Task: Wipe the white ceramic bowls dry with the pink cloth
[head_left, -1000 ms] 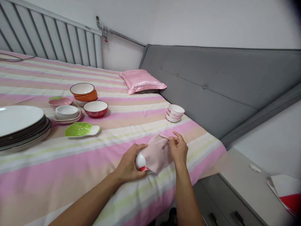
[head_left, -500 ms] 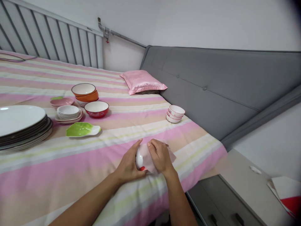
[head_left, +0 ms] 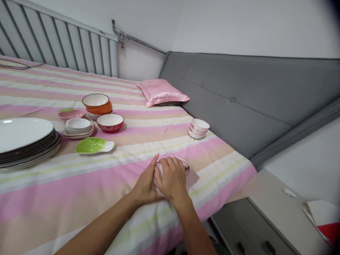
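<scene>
Both my hands meet low on the striped bedspread (head_left: 79, 184). My left hand (head_left: 145, 182) cups a small white bowl with red marks, now almost wholly hidden. My right hand (head_left: 171, 177) lies over the bowl, fingers curled, pressing a pale pink cloth (head_left: 191, 177) against it. Only a corner of the cloth sticks out to the right of my fingers. A stack of three small white-and-red bowls (head_left: 198, 128) stands beyond my hands, near the grey headboard.
On the left are a stack of large white plates (head_left: 25, 140), a green leaf dish (head_left: 94, 145), a red bowl (head_left: 110, 122), stacked orange bowls (head_left: 97, 103) and small saucers (head_left: 78, 127). A pink pillow (head_left: 162, 92) lies at the back. A grey nightstand (head_left: 265, 219) stands right.
My right hand has slid left from the cloth's far edge onto the bowl, covering it. The cloth is bunched under my fingers. My left hand has stayed put.
</scene>
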### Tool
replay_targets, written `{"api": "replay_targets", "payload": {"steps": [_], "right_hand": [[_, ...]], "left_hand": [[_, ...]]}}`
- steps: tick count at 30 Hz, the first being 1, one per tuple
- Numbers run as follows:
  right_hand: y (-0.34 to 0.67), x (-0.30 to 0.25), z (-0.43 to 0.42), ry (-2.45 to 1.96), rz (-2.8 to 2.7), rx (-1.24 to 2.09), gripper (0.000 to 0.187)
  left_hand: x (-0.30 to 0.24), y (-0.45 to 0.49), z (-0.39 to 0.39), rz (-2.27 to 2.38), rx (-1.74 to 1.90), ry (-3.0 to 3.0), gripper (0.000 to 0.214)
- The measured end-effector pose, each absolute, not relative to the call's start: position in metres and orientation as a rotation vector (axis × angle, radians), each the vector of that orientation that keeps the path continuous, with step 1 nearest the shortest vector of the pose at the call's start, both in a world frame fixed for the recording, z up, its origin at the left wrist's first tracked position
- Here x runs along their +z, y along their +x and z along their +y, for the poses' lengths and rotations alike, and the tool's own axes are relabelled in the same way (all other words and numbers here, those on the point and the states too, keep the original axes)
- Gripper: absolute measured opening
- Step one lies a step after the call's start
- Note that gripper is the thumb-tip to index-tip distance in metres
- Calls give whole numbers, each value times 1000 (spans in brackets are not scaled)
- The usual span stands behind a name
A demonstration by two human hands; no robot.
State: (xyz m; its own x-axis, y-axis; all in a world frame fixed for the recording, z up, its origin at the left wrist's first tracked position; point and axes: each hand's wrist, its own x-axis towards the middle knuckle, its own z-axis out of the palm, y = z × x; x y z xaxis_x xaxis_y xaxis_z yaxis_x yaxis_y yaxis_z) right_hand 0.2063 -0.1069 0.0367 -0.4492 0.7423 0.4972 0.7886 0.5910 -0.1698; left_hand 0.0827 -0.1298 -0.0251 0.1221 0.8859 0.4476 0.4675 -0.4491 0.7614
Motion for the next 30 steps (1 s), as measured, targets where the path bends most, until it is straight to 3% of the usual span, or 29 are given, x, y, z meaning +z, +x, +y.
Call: {"api": "replay_targets", "payload": {"steps": [8,14,21,30], "right_hand": [[235,30,-84,-1292,-2082,193,18],[252,23,-74,-1243,-1818,515,22],[248,22,-78,-1274,-1733,556,22],[248,10,-73,-1186,-1625,767,28]], "left_hand": [[-28,89,-129,1475,1143,1723,132],[-18,94,-131,1625,916,1825,82],[-17,95,-132,1624,901,1817,74],[-15,95,-134,1424,1192,1729,68]]}}
